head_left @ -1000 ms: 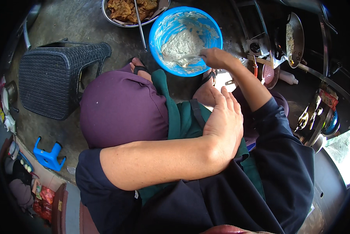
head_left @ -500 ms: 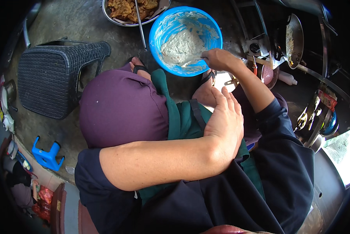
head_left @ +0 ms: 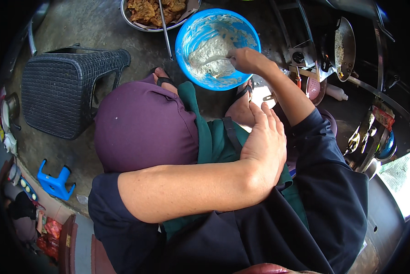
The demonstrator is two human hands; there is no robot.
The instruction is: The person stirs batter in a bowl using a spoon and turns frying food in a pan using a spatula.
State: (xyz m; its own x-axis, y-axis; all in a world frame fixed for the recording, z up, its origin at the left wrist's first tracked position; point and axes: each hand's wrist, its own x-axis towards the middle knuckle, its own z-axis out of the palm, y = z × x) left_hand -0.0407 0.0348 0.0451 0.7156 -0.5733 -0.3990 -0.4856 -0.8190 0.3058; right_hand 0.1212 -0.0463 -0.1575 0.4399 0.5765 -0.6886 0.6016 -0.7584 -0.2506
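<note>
A blue plastic basin point(head_left: 183, 48) stands on the floor in front of my feet. Thick whitish batter point(head_left: 214, 49) lies in it and smears its inner wall. My right hand point(head_left: 247, 60) reaches over the basin's right side, fingers closed round the handle of a spoon point(head_left: 217, 59) whose tip is in the batter. Across my lap lies my left forearm, and my left hand point(head_left: 265, 141) rests by my right knee with fingers stretched out, holding nothing.
Beyond the basin, a metal bowl point(head_left: 141, 28) holds browned fried pieces, with a long metal utensil point(head_left: 165, 34) leaning over its rim. A dark woven-pattern stool point(head_left: 52, 96) and a small blue stool point(head_left: 56, 181) stand left. At right are a burner point(head_left: 299, 56) and a pan point(head_left: 348, 45).
My right hand has moved slightly left and away from me over the basin. The spoon now shows more plainly in the batter. My left hand has stayed nearly still.
</note>
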